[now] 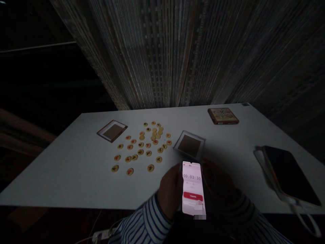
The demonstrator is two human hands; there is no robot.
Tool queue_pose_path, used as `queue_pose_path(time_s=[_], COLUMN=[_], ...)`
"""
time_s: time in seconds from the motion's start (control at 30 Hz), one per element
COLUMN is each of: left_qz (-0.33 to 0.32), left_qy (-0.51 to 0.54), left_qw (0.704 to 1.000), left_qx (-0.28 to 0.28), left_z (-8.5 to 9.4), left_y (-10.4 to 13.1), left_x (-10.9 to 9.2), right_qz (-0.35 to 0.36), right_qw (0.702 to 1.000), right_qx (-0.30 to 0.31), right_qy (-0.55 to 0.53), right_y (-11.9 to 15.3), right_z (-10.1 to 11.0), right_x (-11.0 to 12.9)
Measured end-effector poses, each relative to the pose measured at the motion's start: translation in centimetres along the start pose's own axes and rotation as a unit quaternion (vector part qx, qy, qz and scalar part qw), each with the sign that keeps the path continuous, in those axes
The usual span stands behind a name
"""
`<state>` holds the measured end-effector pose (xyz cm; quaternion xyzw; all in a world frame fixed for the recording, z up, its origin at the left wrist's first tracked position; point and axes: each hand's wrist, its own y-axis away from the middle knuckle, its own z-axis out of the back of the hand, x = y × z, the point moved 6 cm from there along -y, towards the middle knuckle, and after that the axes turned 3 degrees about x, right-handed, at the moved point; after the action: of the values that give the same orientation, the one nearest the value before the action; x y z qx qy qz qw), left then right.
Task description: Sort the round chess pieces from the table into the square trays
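Observation:
A lit smartphone is held upright at the table's near edge, its screen showing a timer at 00:03:30 and a red button. My left hand is wrapped round the phone's left side. On the phone's right side, my right hand is closed about it, though its fingers are mostly lost in shadow. Round wooden xiangqi pieces lie scattered left of the hands, with red or black characters on many and several blank faces up. Just beyond the phone is an open box tray with a brown inside.
A box part with a brown rim lies at the table's left. Toward the back right sits a printed box. A dark tablet with a white cable is at the right edge. Curtains hang behind the white table.

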<state>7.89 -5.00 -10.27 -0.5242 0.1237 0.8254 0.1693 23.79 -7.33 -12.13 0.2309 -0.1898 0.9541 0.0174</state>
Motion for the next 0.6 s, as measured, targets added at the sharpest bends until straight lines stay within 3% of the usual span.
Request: queue_pose_path(time_s=[0.23,0.3,0.37,0.43,0.6], left_qz=[-0.015,-0.005,0.006,-0.01,-0.03], left_qy=[0.011,-0.013,-0.056,-0.091,-0.108], left_qw=[0.999,1.0,0.997,0.99,0.987], left_qx=[0.036,0.008,-0.058,-0.109,-0.119], left_z=[-0.8,-0.4,0.6,1.3,1.4], left_y=[0.7,0.2,-0.7,-1.9,-4.6], left_x=[-0.9,-0.5,0.0,0.2,0.2], right_qz=[0.012,-0.001,-0.013,0.014,0.086], right_qw=[1.0,1.0,1.0,0.999,0.994], right_qx=[-0.008,-0.017,-0.02,0.003,0.036], right_qy=[-0.019,-0.015,0.0,0.032,0.064], right_y=[0.7,0.4,-0.2,-1.1,-2.5], right_z=[0.6,0.9,1.2,1.1,0.3], right_x=[0.2,0.1,0.0,0.3,0.7])
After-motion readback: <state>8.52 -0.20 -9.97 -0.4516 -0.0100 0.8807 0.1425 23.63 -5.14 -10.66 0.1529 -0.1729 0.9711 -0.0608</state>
